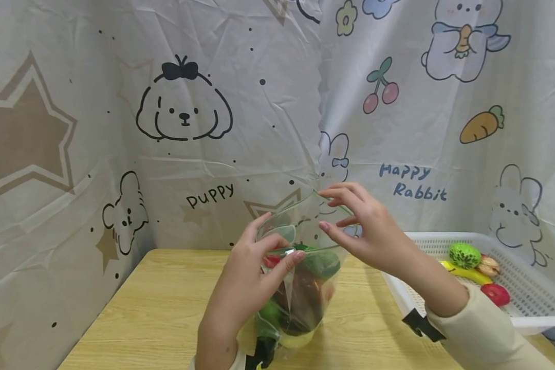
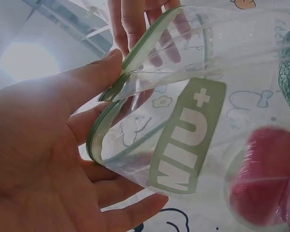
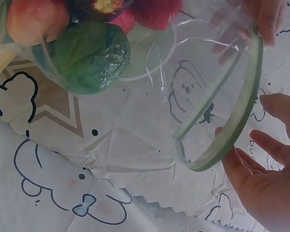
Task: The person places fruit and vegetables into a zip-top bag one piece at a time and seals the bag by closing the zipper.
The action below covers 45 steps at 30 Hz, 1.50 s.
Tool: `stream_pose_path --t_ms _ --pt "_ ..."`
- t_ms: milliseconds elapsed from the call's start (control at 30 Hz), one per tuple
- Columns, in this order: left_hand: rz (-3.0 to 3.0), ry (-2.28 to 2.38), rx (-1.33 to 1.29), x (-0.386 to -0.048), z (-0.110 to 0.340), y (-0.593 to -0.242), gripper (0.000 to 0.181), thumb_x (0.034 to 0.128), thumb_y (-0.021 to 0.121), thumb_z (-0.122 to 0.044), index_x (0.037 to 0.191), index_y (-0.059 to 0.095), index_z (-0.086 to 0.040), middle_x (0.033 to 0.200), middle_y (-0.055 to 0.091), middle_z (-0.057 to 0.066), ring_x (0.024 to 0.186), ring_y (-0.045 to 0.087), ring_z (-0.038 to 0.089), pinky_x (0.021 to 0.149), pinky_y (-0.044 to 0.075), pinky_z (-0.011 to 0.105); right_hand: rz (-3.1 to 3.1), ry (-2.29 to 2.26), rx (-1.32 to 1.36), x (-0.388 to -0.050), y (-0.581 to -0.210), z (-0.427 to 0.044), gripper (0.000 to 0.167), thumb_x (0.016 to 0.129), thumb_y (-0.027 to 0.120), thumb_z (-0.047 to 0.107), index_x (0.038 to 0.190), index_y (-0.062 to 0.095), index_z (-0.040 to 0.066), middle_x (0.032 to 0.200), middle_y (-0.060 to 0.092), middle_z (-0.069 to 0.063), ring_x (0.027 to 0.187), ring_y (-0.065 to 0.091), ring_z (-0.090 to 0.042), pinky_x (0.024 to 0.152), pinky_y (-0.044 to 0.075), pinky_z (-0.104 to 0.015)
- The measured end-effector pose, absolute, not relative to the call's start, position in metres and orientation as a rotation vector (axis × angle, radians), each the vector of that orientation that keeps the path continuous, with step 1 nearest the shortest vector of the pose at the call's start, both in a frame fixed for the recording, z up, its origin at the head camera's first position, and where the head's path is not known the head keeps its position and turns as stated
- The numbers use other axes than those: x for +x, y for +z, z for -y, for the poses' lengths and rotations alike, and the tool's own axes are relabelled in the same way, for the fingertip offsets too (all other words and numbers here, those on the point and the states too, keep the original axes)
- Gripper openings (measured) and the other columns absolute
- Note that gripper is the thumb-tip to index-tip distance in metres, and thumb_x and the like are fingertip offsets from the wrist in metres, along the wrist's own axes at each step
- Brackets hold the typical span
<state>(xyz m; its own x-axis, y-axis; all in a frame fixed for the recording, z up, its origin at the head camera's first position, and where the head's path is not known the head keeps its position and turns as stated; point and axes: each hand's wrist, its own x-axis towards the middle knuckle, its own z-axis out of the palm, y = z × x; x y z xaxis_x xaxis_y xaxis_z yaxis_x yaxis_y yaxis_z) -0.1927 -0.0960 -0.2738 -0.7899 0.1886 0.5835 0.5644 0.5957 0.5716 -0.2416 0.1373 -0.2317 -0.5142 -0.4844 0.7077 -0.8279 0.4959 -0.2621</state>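
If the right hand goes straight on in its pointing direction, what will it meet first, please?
Most likely the green rim of the clear bag: the right hand already seems to touch it. What comes after is unclear, since depth is hard to judge.

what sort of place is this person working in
Probably a curtained-off tabletop corner set up for practice or filming, judging by the cartoon-printed sheets hung around, the wood-grain table and the white basket of toy-like fruit.
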Motion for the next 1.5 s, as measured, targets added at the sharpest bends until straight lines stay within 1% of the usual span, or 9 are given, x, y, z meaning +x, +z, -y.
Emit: stream_pose_path --t_ms 533,867,1033,1100,1200,1267,1333,1433,1500 --pt "2.375 -1.058 -0.569 -0.194 0.095 -0.276 0.018 0.0928 0.073 -0.042 0.092 0.073 -0.024 0.157 0.04 0.011 0.084 0.068 0.014 0.079 0.059 0.04 2.126 0.746 0.982 -0.237 -0.245 -0.163 0.042 0.09 0.072 -0.002 0.13 0.061 0.004 0.135 0.055 -0.01 0.112 0.063 -0.023 0.076 0.061 -0.028" --pt "2.377 -1.094 -0.562 -0.194 0.096 -0.275 0.017 0.0934 0.073 -0.041 0.092 0.072 -0.024 0.159 0.038 0.009 0.074 0.065 0.007 0.065 0.057 0.025 2.142 0.692 0.772 -0.236 -0.275 -0.217 0.046 0.087 0.072 -0.005 0.131 0.058 0.001 0.138 0.051 -0.015 0.111 0.059 -0.024 0.081 0.049 -0.008" --pt "2.382 -1.109 -0.555 -0.194 0.096 -0.274 0.018 0.0937 0.073 -0.041 0.091 0.071 -0.023 0.159 0.037 0.009 0.073 0.065 0.007 0.064 0.056 0.023 2.179 0.679 0.615 -0.243 -0.302 -0.268 0.042 0.088 0.069 -0.006 0.128 0.059 -0.002 0.132 0.052 -0.02 0.106 0.054 -0.009 0.076 0.046 -0.002" --pt "2.381 -1.111 -0.553 -0.194 0.096 -0.274 0.02 0.0942 0.072 -0.042 0.091 0.071 -0.022 0.159 0.037 0.01 0.073 0.065 0.008 0.064 0.056 0.023 2.207 0.686 0.528 -0.247 -0.312 -0.293 0.04 0.088 0.068 -0.007 0.127 0.057 -0.004 0.131 0.049 -0.025 0.107 0.055 -0.015 0.072 0.044 0.0" --pt "2.38 -1.11 -0.542 -0.194 0.097 -0.274 0.02 0.0949 0.071 -0.041 0.092 0.071 -0.022 0.159 0.037 0.009 0.072 0.064 0.009 0.065 0.056 0.024 2.263 0.687 0.402 -0.255 -0.328 -0.331 0.038 0.089 0.064 -0.007 0.126 0.054 -0.009 0.129 0.044 -0.034 0.102 0.058 -0.035 0.067 0.039 0.003" --pt "2.38 -1.104 -0.539 -0.195 0.098 -0.274 0.02 0.0953 0.071 -0.042 0.093 0.071 -0.022 0.159 0.037 0.009 0.072 0.064 0.009 0.065 0.056 0.025 2.32 0.679 0.321 -0.261 -0.339 -0.354 0.038 0.089 0.062 -0.006 0.125 0.052 -0.011 0.128 0.04 -0.039 0.098 0.055 -0.05 0.063 0.039 0.0" --pt "2.382 -1.102 -0.535 -0.195 0.098 -0.274 0.019 0.0953 0.071 -0.041 0.093 0.071 -0.022 0.159 0.037 0.009 0.072 0.064 0.01 0.065 0.056 0.025 2.386 0.642 0.246 -0.266 -0.351 -0.375 0.039 0.089 0.061 -0.003 0.125 0.05 -0.014 0.125 0.039 -0.042 0.095 0.053 -0.052 0.063 0.047 -0.013" --pt "2.386 -1.103 -0.539 -0.196 0.098 -0.273 0.019 0.0955 0.071 -0.04 0.094 0.072 -0.021 0.159 0.036 0.008 0.072 0.064 0.01 0.065 0.056 0.025 2.52 0.585 0.144 -0.27 -0.369 -0.4 0.044 0.089 0.061 0.001 0.127 0.047 -0.017 0.124 0.036 -0.046 0.097 0.048 -0.056 0.067 0.053 -0.044" --pt "2.389 -1.102 -0.541 -0.197 0.097 -0.274 0.019 0.0956 0.071 -0.04 0.094 0.071 -0.022 0.159 0.036 0.008 0.072 0.063 0.01 0.066 0.056 0.025 2.624 0.539 0.1 -0.273 -0.379 -0.415 0.05 0.089 0.062 0.003 0.129 0.043 -0.02 0.122 0.034 -0.05 0.1 0.043 -0.061 0.071 0.048 -0.066"
